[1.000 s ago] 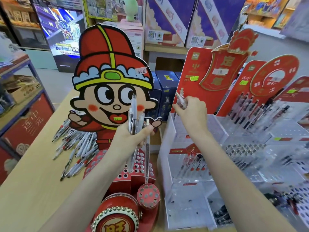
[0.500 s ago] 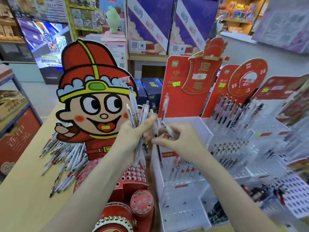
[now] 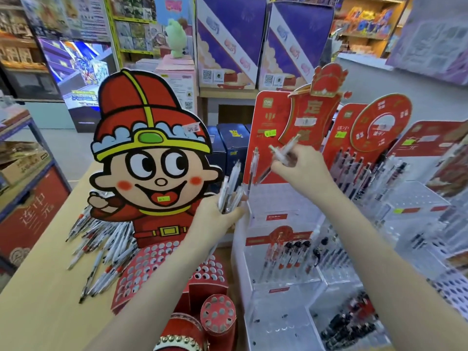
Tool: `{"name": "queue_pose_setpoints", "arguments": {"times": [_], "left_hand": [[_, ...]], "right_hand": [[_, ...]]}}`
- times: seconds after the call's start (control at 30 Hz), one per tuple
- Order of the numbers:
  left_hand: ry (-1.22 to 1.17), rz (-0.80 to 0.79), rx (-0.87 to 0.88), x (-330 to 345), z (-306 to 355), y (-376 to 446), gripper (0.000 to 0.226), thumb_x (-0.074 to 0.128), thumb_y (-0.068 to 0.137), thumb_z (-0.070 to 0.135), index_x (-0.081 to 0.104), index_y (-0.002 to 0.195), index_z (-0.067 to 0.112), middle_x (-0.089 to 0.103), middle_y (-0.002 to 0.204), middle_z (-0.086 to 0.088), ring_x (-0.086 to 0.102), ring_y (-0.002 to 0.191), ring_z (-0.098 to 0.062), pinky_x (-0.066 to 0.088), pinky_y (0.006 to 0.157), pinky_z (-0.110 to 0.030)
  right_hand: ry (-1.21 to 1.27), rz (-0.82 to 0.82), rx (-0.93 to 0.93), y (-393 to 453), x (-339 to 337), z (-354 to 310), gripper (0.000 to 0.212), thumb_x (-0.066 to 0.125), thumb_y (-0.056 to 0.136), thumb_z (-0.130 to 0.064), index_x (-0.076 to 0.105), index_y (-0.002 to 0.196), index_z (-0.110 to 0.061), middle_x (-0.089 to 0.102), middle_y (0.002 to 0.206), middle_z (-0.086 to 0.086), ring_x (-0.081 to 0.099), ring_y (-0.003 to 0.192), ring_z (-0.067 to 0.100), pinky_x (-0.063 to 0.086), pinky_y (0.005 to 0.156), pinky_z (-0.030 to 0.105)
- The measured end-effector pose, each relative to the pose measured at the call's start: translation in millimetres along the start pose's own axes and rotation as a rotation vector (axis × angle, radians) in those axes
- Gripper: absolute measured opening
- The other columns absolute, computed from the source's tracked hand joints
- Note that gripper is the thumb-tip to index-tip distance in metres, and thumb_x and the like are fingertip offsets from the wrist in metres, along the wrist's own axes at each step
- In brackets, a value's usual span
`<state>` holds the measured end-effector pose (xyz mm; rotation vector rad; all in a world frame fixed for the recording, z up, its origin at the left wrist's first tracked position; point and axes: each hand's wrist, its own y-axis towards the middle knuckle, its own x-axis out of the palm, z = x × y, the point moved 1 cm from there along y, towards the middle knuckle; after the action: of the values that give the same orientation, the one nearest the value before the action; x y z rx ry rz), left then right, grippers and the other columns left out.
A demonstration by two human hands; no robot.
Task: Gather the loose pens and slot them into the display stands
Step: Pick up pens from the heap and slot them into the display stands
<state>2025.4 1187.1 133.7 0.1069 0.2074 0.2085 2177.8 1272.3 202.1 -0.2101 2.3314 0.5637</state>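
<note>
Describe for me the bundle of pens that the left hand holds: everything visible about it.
The bundle of pens looks like several slim pens with clear or whitish plastic barrels. They stand nearly upright, leaning slightly right and fanning apart at the tops. The left hand grips their lower part, hiding the tips. The bundle sits before the cartoon cardboard figure, left of the clear stand.

The cartoon figure board (image 3: 149, 158) wears a red cap with yellow bands, a green oval and a pale blue scalloped trim — cheeks orange-red, outlines black. Below it, the red perforated stand (image 3: 162, 272) shows rows of white-ringed holes. The loose pens (image 3: 101, 252) on the tan tabletop (image 3: 38, 312) are white with black and red accents. The clear acrylic stand (image 3: 283, 249) carries red labels — its backing card (image 3: 268, 122) is red with a neon-green sticker. Behind stand purple boxes (image 3: 228, 41) with cream diagonal stripes.
</note>
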Motion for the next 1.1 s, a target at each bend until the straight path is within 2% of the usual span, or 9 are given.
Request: {"name": "queue_pose_setpoints", "arguments": {"times": [0.1, 0.23, 0.33, 0.47, 0.57, 0.7, 0.93, 1.03, 1.1], "left_hand": [[0.008, -0.042, -0.006, 3.2, -4.5, 0.6, 0.026, 0.061, 0.087, 0.003, 0.062, 0.084, 0.029, 0.054, 0.059, 0.007, 0.049, 0.046, 0.004, 0.04, 0.047, -0.01], [0.007, -0.071, -0.03, 4.6, -8.4, 2.4, 0.021, 0.061, 0.088, 0.006, 0.062, 0.086, 0.027, 0.054, 0.059, 0.008, 0.049, 0.046, 0.002, 0.04, 0.046, -0.011], [0.03, -0.061, -0.031, 5.3, -10.5, 4.7, 0.019, 0.063, 0.087, 0.008, 0.061, 0.081, 0.026, 0.053, 0.06, 0.001, 0.046, 0.047, -0.002, 0.041, 0.047, -0.013], [-0.015, -0.034, -0.032, 6.8, -12.6, 7.5, 0.017, 0.064, 0.087, 0.012, 0.064, 0.085, 0.028, 0.055, 0.061, 0.003, 0.047, 0.046, 0.001, 0.044, 0.048, -0.014], [-0.063, 0.017, -0.026, 7.3, -15.0, 7.0, 0.01, 0.065, 0.086, 0.013, 0.068, 0.092, 0.021, 0.058, 0.06, 0.008, 0.048, 0.047, 0.002, 0.043, 0.049, -0.015], [-0.091, 0.037, -0.015, 2.9, -15.1, 3.2, 0.014, 0.065, 0.086, 0.012, 0.065, 0.089, 0.025, 0.054, 0.047, 0.02, 0.048, 0.045, 0.005, 0.039, 0.047, -0.011], [-0.145, 0.054, -0.021, 1.2, -13.7, 1.7, 0.013, 0.065, 0.086, 0.012, 0.067, 0.091, 0.024, 0.055, 0.05, 0.018, 0.046, 0.046, 0.004, 0.039, 0.047, -0.012], [-0.152, 0.046, -0.019, -4.0, -16.4, 0.0, 0.011, 0.063, 0.087, 0.011, 0.067, 0.097, 0.016, 0.053, 0.048, 0.019, 0.045, 0.044, 0.002, 0.036, 0.045, -0.011], [-0.163, 0.049, -0.023, -6.6, -18.3, -1.6, 0.01, 0.062, 0.088, 0.012, 0.067, 0.096, 0.015, 0.053, 0.048, 0.019, 0.045, 0.044, 0.001, 0.036, 0.045, -0.011]], "right_hand": [[-0.041, -0.041, -0.016, 7.1, 3.9, 5.5, 0.017, 0.06, 0.084, -0.015, 0.054, 0.068, -0.016, 0.05, 0.063, -0.002, 0.043, 0.057, 0.01, 0.031, 0.047, 0.011], [-0.131, -0.155, -0.057, 19.0, 2.1, 6.3, 0.011, 0.061, 0.083, -0.015, 0.062, 0.083, -0.004, 0.062, 0.078, 0.01, 0.054, 0.069, 0.023, 0.044, 0.061, 0.031], [-0.216, -0.31, -0.028, 18.2, 13.3, 7.4, 0.018, 0.058, 0.086, -0.013, 0.052, 0.069, -0.011, 0.049, 0.064, 0.002, 0.043, 0.058, 0.019, 0.034, 0.051, 0.027], [-0.236, -0.205, 0.036, 8.8, 34.4, 19.4, 0.03, 0.051, 0.088, -0.013, 0.039, 0.062, -0.018, 0.041, 0.06, 0.0, 0.038, 0.054, 0.016, 0.031, 0.051, 0.03], [-0.268, -0.13, 0.028, 3.8, 46.2, 25.7, 0.023, 0.055, 0.09, -0.02, 0.047, 0.07, -0.014, 0.047, 0.063, 0.0, 0.048, 0.063, 0.024, 0.039, 0.057, 0.034], [-0.309, -0.033, 0.02, 4.2, 49.7, 29.0, 0.025, 0.055, 0.093, -0.026, 0.047, 0.074, -0.014, 0.045, 0.064, 0.0, 0.049, 0.066, 0.026, 0.035, 0.059, 0.032], [-0.376, -0.153, 0.029, 16.3, 45.6, 22.2, 0.022, 0.056, 0.093, -0.028, 0.058, 0.092, -0.007, 0.057, 0.083, 0.007, 0.055, 0.077, 0.026, 0.043, 0.064, 0.034], [-0.322, -0.242, 0.038, 21.1, 38.6, 22.2, 0.025, 0.06, 0.091, -0.028, 0.051, 0.072, -0.014, 0.064, 0.083, 0.01, 0.06, 0.075, 0.024, 0.049, 0.066, 0.035], [-0.296, -0.279, 0.054, 22.0, 33.9, 20.4, 0.03, 0.063, 0.089, -0.024, 0.05, 0.065, -0.015, 0.06, 0.074, 0.006, 0.053, 0.063, 0.016, 0.04, 0.054, 0.026]]}}
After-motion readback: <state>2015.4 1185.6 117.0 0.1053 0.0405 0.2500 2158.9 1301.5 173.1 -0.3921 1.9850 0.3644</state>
